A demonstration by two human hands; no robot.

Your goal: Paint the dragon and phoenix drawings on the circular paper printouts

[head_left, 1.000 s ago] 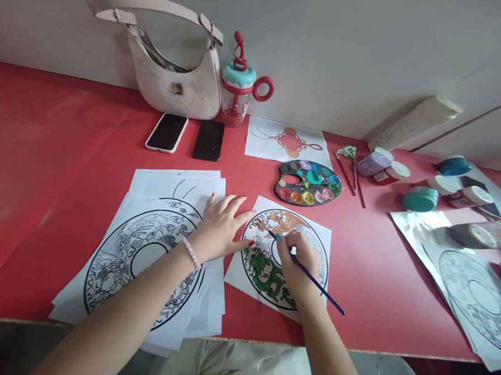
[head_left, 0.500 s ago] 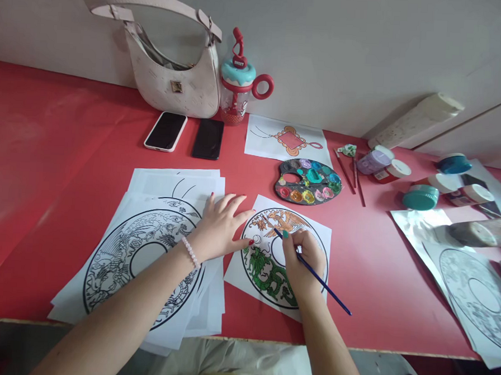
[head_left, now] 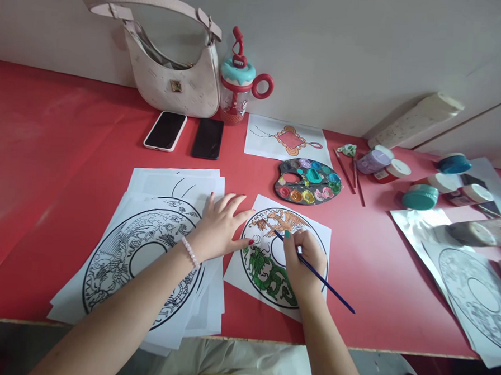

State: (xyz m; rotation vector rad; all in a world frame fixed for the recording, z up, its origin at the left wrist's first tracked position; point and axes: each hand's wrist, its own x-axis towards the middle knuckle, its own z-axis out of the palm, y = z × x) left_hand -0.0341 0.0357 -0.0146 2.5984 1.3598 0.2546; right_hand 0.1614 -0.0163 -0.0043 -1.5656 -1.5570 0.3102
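Note:
My right hand [head_left: 307, 260] pinches a dark blue paintbrush [head_left: 331, 289], its tip down at the orange bird on a white sheet [head_left: 318, 227]. That sheet carries a round line drawing: the bird at the top is painted orange, the dragon below it green, and a plain white circle sits in the middle. My left hand [head_left: 221, 228] lies flat with fingers spread. Its thumb and a finger touch the left edge of the painted sheet, and the rest lies over a stack of printed sheets [head_left: 118, 231] with an uncoloured round drawing.
Behind the sheet lie a paint palette [head_left: 290, 190] and a knot drawing [head_left: 263, 146]. Brushes [head_left: 355, 173] and several paint jars [head_left: 420, 197] are at right, near more printed sheets [head_left: 451, 271]. Two phones [head_left: 207, 139], a handbag [head_left: 175, 97] and a cup [head_left: 238, 75] stand along the wall.
My right hand and the paintbrush have shifted very slightly to the right, the handle's end most of all. My left hand and the sheets look the same.

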